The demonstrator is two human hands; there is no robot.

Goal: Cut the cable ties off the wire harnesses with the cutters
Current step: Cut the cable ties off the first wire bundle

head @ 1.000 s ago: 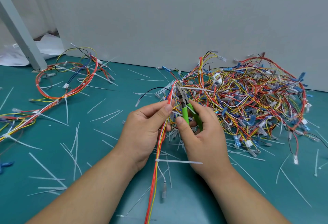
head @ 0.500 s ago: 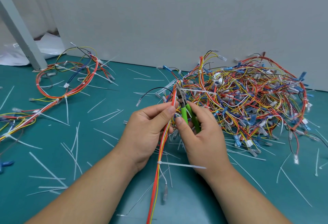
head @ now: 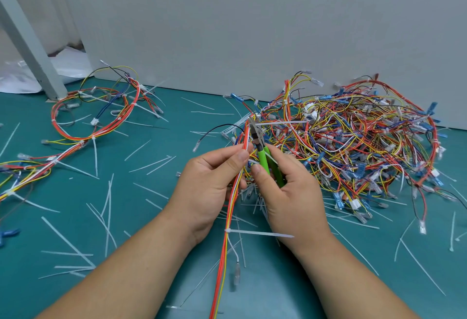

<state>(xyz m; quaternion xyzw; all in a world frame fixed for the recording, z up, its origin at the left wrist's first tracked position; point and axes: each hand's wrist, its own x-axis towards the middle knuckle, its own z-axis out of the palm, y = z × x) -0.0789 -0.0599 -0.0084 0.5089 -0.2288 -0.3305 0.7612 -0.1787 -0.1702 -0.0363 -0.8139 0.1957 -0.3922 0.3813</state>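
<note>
Both hands are up over the teal table, close together in the middle of it. The left hand pinches a wire harness between thumb and forefinger, a thin bundle of red, orange, yellow and white wires that runs from the fingers down towards the person and off the bottom edge of the view. The right hand has its fingers and thumb curled round the green handles of the cutters, gripping them firmly. The metal nose points up and away, right beside the held bundle just above the left thumb. The nose meets a white cable tie whose long tail sticks out to the right. Whether the jaws have closed on it I cannot tell from here. Lower on the same bundle, between the two wrists, a second cable tie is fastened round the wires with its tail lying across towards the right wrist, and a white lead with a clear terminal hangs down from there. To the right, against the grey wall panel, sits a big tangled pile of harnesses, with blue and white connectors all through it. On the left another harness lies in a loose loop, white ties on it, well apart from the hands. Cut tie pieces are scattered all over the table. A grey post slants up at the far left, with white plastic sheet behind it.
</note>
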